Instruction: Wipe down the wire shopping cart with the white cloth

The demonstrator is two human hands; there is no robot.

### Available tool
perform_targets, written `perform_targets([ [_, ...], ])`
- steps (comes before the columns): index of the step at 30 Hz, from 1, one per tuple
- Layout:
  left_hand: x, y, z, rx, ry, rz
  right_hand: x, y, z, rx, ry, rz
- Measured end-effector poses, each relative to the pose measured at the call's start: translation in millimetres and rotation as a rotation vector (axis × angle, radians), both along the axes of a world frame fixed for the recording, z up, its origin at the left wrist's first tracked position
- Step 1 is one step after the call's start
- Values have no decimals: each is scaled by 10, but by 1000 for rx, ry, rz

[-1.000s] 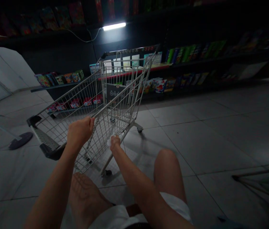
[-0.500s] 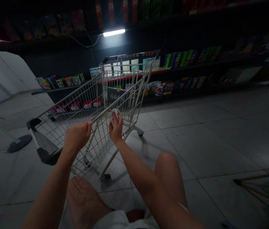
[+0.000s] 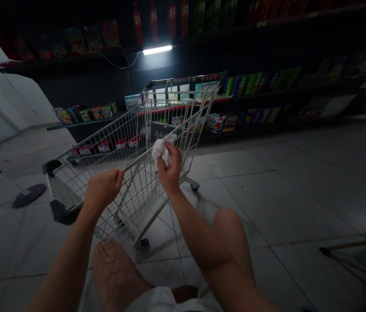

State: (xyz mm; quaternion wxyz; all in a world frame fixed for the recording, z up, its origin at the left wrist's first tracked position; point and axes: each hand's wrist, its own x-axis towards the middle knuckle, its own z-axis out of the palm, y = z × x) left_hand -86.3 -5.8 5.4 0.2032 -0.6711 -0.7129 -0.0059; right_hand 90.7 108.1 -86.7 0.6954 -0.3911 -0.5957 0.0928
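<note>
In front of me stands a wire shopping cart [image 3: 137,175], turned at an angle, with its push handle at the far end. My left hand [image 3: 103,189] is closed round the top rim of the cart's near side. My right hand [image 3: 170,167] pinches a crumpled white cloth [image 3: 161,151], perhaps a tissue, at the same rim farther along. The cloth covers a bit of the rim; whether it presses on the wire cannot be made out. A dark sign panel [image 3: 158,130] hangs inside the cart near the handle end.
Dark store shelves [image 3: 98,86] with packets, boxes and bottles run behind the cart. A lit tube lamp [image 3: 157,50] hangs there. On the left stands a post with a round base [image 3: 28,196]. Tiled floor [image 3: 251,190] extends right, where a thin-legged frame [image 3: 348,249] shows.
My right hand has lifted slightly up and right, and more of the white cloth shows. My left hand keeps its hold on the rim. The view has shifted a little.
</note>
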Motion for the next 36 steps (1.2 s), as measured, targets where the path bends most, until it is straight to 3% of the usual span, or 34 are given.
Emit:
perform_targets([
  [2, -17, -18, 6, -11, -7, -9, 107, 135, 411, 69, -230, -28],
  [5, -26, -26, 20, -19, -29, -21, -9, 143, 670, 45, -522, -33],
  [10, -43, -45, 70, -84, -87, -51, -494, -335, 602, 213, -872, 142],
  [13, -188, -162, 110, -104, -90, -82, -331, -290, 627, 279, -960, 226],
  [15, -354, -285, 132, -108, -122, -65, -55, -46, 697, 208, -922, 210],
  [17, -526, -402, 141, -133, -171, 73, 141, 180, 777, 59, -794, 102],
  [19, -649, -476, 128, -187, -191, 173, 94, 188, 823, -56, -716, 4],
  [21, -700, -498, 96, -236, -171, 156, -201, -84, 801, -62, -764, 4],
  [25, -709, -521, 23, -238, -103, 91, -835, -819, 592, 216, -919, 216],
  [27, -738, -576, -2, -213, -120, 100, -829, -871, 504, 334, -928, 311],
  [29, -780, -645, -25, -193, -150, 92, -619, -678, 473, 337, -910, 347],
  [31, -806, -696, -54, -169, -139, 84, -400, -430, 495, 215, -817, 263],
  [33, -807, -711, -88, -147, -95, 88, -356, -347, 528, 69, -670, 112],
  [36, -786, -688, -127, -142, -51, 100, -662, -653, 472, 80, -644, 85],
])
